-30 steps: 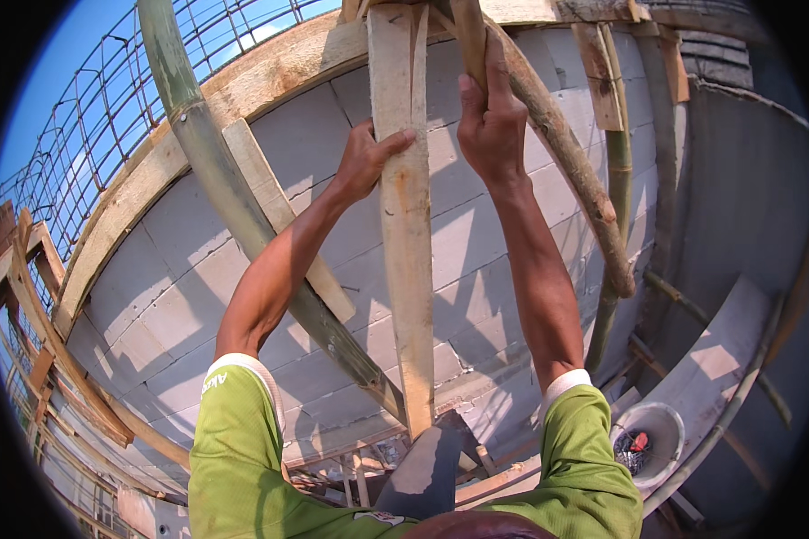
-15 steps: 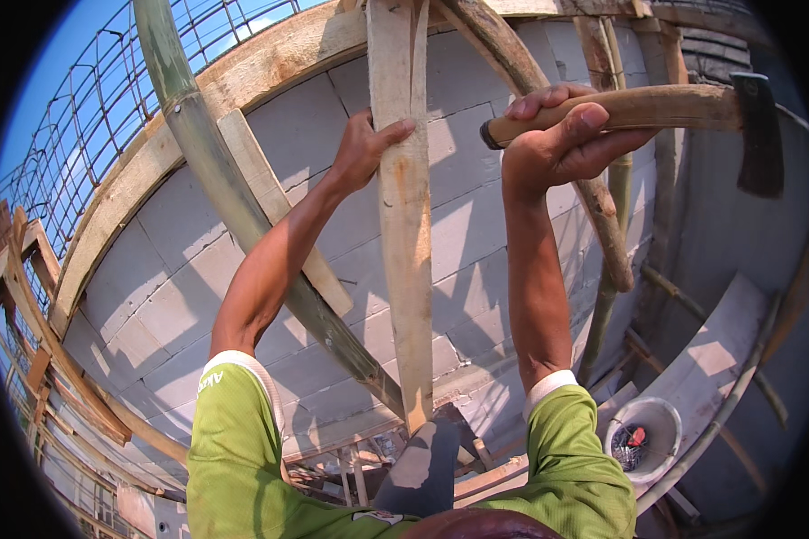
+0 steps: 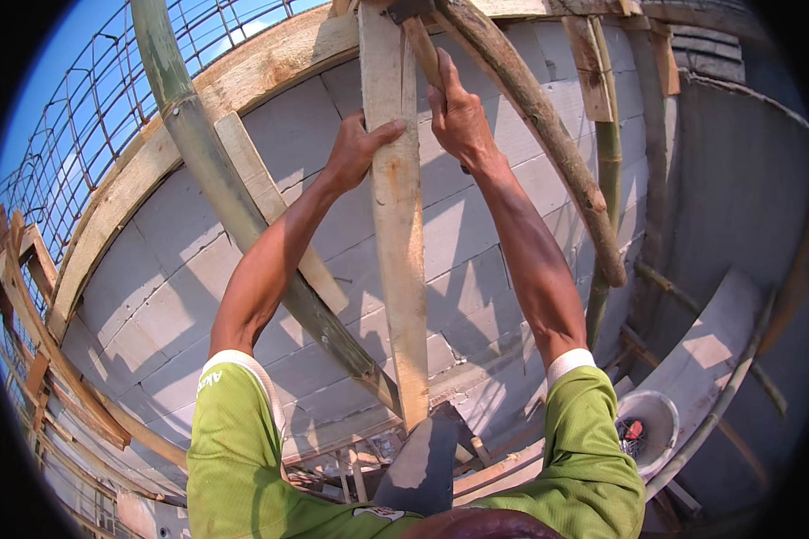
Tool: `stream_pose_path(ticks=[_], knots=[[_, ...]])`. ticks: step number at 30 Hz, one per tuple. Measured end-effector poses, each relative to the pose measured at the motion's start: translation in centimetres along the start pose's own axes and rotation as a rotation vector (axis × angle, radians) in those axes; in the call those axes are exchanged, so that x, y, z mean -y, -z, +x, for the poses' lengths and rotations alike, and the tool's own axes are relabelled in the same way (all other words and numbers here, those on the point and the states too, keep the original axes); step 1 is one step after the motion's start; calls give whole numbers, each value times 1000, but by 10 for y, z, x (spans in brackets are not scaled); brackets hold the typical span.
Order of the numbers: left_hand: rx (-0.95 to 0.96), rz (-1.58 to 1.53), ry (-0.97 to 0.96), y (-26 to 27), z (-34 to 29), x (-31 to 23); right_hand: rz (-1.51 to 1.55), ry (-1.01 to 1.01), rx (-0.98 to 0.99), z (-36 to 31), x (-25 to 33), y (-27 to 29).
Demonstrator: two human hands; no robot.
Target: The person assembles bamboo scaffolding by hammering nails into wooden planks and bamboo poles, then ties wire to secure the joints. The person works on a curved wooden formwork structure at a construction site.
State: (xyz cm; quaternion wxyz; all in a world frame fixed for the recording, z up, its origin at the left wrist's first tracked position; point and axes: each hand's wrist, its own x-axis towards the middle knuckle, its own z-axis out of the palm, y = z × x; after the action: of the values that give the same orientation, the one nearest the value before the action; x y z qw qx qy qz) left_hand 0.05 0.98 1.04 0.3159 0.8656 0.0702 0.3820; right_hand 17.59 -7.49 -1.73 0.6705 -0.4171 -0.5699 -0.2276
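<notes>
An upright wooden plank (image 3: 397, 242) stands in front of me, its upper end split by a long crack. My left hand (image 3: 355, 151) is closed around the plank's left edge, thumb lying across the front face. Just right of the plank, my right hand (image 3: 461, 115) grips a hatchet (image 3: 422, 47) by its wooden handle. The hatchet's dark metal head is up at the plank's top, in front of it or touching it; I cannot tell which. A round timber pole (image 3: 535, 112) slants down close to the right of that hand.
A thick bamboo pole (image 3: 216, 171) crosses diagonally at left, over a short board (image 3: 243, 171). Behind is a grey block wall (image 3: 476, 234) under a timber beam (image 3: 283, 49). A bucket (image 3: 661, 431) holding small metal pieces and something red stands lower right. Rebar mesh (image 3: 90, 117) rises upper left.
My right hand has swung the hatchet from the right over to the plank's top, its head now up and left. The left hand keeps its hold on the plank.
</notes>
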Motion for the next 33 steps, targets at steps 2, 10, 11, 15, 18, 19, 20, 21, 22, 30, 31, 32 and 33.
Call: stream_pose_path(ticks=[2,10,11,15,18,19,20,21,22,30,31,32,33], knots=[[-15,26,-10,4,-8,-2,-237,141,-59,-4,-5,18],[-13,-28,5,-1,-4,-5,-167,65,-8,-5,16,-3],[-17,-51,14,-1,-5,-6,-190,6,49,1,13,9],[-81,-10,-3,7,-16,-3,306,63,-521,-23,49,23],[-34,-26,-8,-2,-3,-4,17,206,-408,-6,18,-9],[-34,-30,3,0,-6,-3,-144,-95,31,-3,19,-9],[-34,-34,15,0,-8,-3,-115,-29,-34,-8,18,-4],[-53,-23,-9,2,-5,-8,-93,69,-98,-5,22,7],[-65,-12,-11,2,-8,-5,-67,145,-157,-13,25,11],[-49,12,-24,2,-8,-7,-98,-60,33,7,38,11],[-56,21,-22,2,-9,-7,-11,-6,-113,3,39,7],[-64,30,-20,2,-9,-7,76,50,-258,-5,40,-1],[-55,11,-20,-1,-8,-7,166,96,-401,-14,39,-4]])
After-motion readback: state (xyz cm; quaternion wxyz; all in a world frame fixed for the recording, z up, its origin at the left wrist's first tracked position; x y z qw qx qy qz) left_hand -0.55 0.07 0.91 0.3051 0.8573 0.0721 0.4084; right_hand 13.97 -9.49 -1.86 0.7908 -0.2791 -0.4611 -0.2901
